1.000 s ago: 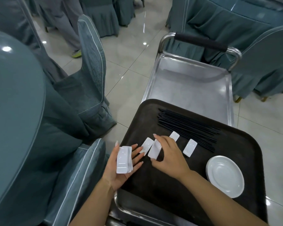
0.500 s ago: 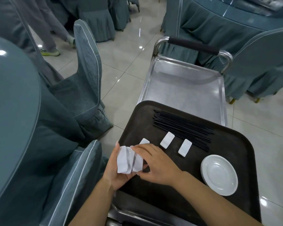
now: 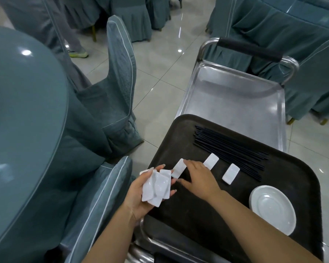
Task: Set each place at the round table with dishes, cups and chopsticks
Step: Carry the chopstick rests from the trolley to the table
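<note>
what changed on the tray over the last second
The right hand lifted one white rest off the tray, added it to the stack held in the left hand, and now reaches onto the next rest. The other two rests, chopsticks and plates stayed put.

A banquet hall: round cloth-draped tables [image 3: 17, 111], covered chairs [image 3: 120, 76], steel serving cart [image 3: 234, 99] on tiled floor [image 3: 160, 69].

- Glossy white ceramic rests [image 3: 231, 174] and saucer [image 3: 273, 208] on a matt black tray [image 3: 188, 133].
- Beyond the tray, a brushed-metal cart [image 3: 234, 103].
- Left of the tray, cloth-covered chairs [image 3: 120, 76] on shiny floor tiles [image 3: 160, 59].
</note>
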Tool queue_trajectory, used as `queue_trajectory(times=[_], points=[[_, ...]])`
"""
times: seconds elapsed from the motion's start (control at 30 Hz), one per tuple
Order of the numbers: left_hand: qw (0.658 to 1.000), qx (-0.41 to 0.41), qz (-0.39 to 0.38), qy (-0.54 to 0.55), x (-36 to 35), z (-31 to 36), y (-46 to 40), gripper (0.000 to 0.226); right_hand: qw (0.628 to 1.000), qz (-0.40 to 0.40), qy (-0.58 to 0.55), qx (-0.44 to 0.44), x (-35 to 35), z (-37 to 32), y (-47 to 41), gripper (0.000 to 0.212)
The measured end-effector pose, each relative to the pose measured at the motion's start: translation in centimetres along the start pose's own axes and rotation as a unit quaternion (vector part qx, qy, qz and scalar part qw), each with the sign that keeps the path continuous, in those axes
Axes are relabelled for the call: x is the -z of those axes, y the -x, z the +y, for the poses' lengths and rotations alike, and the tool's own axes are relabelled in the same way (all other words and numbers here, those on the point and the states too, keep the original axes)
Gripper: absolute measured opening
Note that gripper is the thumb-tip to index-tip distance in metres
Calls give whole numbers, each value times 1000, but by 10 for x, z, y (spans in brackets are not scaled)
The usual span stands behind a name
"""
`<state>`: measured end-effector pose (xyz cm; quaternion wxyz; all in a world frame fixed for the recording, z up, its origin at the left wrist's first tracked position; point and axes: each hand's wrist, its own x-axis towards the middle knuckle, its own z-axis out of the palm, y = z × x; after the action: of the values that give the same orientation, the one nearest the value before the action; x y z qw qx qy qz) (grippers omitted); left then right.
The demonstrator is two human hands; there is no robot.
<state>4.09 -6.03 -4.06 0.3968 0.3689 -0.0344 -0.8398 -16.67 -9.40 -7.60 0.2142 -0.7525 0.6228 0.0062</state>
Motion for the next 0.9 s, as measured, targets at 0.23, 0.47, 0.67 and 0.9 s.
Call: queue_trajectory(times=[0.23, 0.47, 0.67, 0.9], points=[[999, -11, 39, -15, -11, 0, 8, 44, 999, 12, 32, -34, -13, -14, -10, 79], [999, 0, 35, -2, -10, -11, 4, 48, 997, 63, -11, -37, 1, -1, 5, 77], [999, 8, 49, 12, -10, -19, -7, 49, 991, 66, -113, 4, 32, 8, 39, 78], [997, 15, 64, -41, -14, -24, -24, 50, 988, 24, -141, 58, 42, -4, 76, 82]])
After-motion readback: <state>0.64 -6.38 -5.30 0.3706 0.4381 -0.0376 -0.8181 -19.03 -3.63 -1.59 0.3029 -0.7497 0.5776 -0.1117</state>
